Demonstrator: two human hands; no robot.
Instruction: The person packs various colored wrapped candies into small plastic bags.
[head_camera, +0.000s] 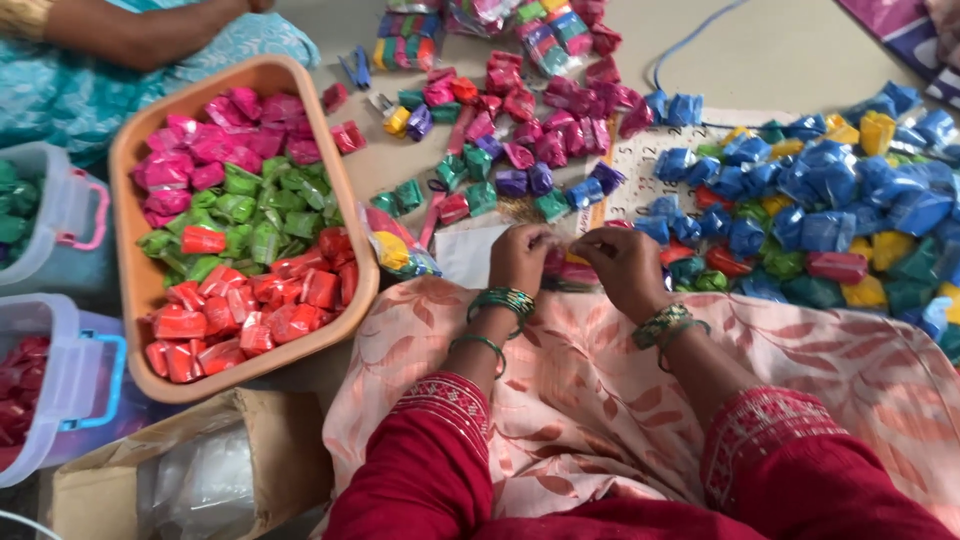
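2 bare hands meet at the far edge of a peach leaf-print cloth (620, 400) spread over the lap. Left hand (520, 258), green bangles at the wrist, fingers curled and pinching a small pink plastic-wrapped packet (575, 272); right hand (625, 265) pinches the same packet, fingertips touching the left's. Left of the hands: orange plastic tub (140, 290) holding pink, green and red packets. Right: loose heap of blue packets (830, 190) on the floor.

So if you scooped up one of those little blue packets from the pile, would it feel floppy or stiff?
Probably soft: the blue packets look crinkled and puffy, like thin glossy film, so likely light and a bit slippery. They lie heaped without rolling, so one should stay put when nudged.
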